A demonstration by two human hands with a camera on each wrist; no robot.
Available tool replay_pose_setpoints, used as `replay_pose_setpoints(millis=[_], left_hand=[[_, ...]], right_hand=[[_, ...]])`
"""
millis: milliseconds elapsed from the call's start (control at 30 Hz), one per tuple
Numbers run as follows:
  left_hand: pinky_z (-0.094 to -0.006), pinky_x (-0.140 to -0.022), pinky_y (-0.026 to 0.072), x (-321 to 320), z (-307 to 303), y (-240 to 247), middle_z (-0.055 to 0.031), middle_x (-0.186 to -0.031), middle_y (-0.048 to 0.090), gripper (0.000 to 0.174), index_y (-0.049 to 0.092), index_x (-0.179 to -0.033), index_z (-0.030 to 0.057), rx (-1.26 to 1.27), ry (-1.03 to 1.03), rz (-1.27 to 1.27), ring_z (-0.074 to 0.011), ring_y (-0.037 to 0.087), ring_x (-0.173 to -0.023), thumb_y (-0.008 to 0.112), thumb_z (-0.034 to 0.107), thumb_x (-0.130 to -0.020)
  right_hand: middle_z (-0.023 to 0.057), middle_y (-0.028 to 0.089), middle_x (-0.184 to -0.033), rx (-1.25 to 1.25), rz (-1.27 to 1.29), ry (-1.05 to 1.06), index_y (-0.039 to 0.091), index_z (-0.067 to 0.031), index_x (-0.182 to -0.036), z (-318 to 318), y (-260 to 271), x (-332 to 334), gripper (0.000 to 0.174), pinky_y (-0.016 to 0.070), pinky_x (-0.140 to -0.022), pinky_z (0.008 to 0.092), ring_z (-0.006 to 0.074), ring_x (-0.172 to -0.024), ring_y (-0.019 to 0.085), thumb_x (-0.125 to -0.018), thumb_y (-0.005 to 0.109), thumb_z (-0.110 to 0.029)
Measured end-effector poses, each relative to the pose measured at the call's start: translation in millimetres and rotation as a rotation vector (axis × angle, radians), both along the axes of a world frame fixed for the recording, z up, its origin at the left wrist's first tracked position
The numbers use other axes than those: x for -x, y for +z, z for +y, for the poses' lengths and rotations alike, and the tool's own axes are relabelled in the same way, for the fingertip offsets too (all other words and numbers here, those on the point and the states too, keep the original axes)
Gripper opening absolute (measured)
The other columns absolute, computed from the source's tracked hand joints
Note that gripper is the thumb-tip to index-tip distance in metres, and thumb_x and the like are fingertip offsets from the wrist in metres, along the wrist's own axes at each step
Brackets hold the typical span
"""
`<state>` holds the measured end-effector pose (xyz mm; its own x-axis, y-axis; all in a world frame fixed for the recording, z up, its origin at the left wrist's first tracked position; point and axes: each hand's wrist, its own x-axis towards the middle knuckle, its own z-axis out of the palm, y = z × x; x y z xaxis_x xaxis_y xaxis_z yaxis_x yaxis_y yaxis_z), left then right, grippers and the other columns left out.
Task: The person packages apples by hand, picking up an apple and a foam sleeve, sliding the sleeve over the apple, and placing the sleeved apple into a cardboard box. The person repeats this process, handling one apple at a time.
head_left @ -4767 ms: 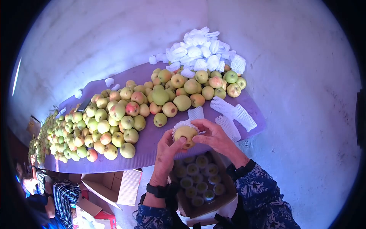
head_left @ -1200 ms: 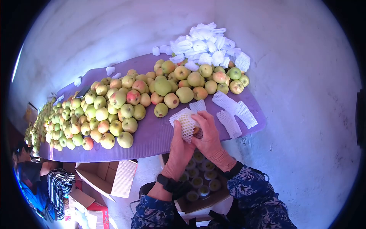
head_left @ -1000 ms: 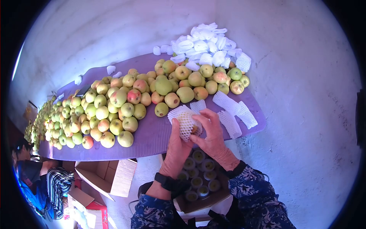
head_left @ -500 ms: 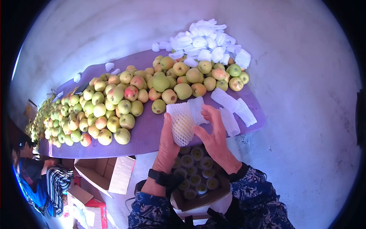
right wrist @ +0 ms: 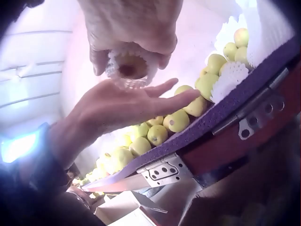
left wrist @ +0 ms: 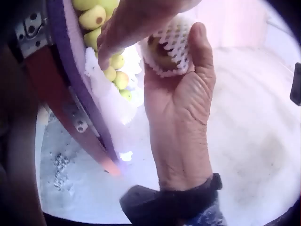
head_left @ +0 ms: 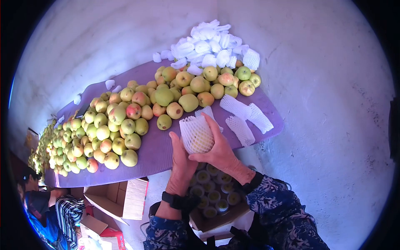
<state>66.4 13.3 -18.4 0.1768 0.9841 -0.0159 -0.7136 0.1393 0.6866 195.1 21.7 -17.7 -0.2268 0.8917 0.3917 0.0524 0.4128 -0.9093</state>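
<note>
An apple in a white foam net sleeve is held just off the table's front edge. My right hand grips it, with the thumb low on the near side and the fingers round the far side. Close on its left is my left hand, fingers straight. Seen from the right wrist, the left palm lies flat below the netted apple, whose bare end with a brown patch shows at the net's opening. The foam reaches past the fruit at the top in the head view.
Many loose apples are heaped along the purple-covered table. White foam nets pile up behind; several lie flat at right. Below, a carton holds netted apples. Another carton stands left, near a seated person.
Earlier both hands worked the net over the apple; now foam covers its sides. Half a second ago the right hand was off it; now it grips the apple and the left fingers have straightened.
</note>
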Motion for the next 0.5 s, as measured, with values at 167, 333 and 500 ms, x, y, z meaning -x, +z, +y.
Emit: replay_pose_setpoints(millis=[167,333,500], left_hand=[[-0.0416,-0.103,0.0420,10,0,-23,-0.0115,-0.132,0.052,0.059,0.043,-0.135,0.0067,0.046,-0.136,-0.323,-0.0285,0.053,-0.120,0.031,0.052,-0.099],[-0.0437,-0.102,0.0425,9,-2,-22,-0.0106,-0.134,0.052,0.051,0.045,-0.134,0.0089,0.076,-0.156,-0.345,-0.0287,0.053,-0.121,0.035,0.045,-0.099],[-0.0451,-0.102,0.0428,13,-4,-23,-0.0111,-0.134,0.051,0.049,0.045,-0.133,0.0104,0.081,-0.215,-0.403,-0.0290,0.052,-0.122,0.035,0.045,-0.099]], right_hand=[[0.0200,0.039,-0.141,-0.270,-0.170,0.051,0.028,-0.0010,-0.144,-2,7,0,0.107,0.0298,-0.111,0.0432,0.0315,-0.131,0.041,-0.059,0.088,-0.025],[0.0169,0.050,-0.132,-0.690,-0.455,-0.055,0.039,-0.0034,-0.135,8,6,-8,0.093,0.0212,-0.112,0.0543,0.0340,-0.127,0.046,-0.060,0.086,-0.031],[0.0139,0.054,-0.128,-0.848,-0.557,-0.166,0.040,-0.0043,-0.133,5,12,-9,0.088,0.0179,-0.112,0.0576,0.0341,-0.125,0.048,-0.064,0.083,-0.037]])
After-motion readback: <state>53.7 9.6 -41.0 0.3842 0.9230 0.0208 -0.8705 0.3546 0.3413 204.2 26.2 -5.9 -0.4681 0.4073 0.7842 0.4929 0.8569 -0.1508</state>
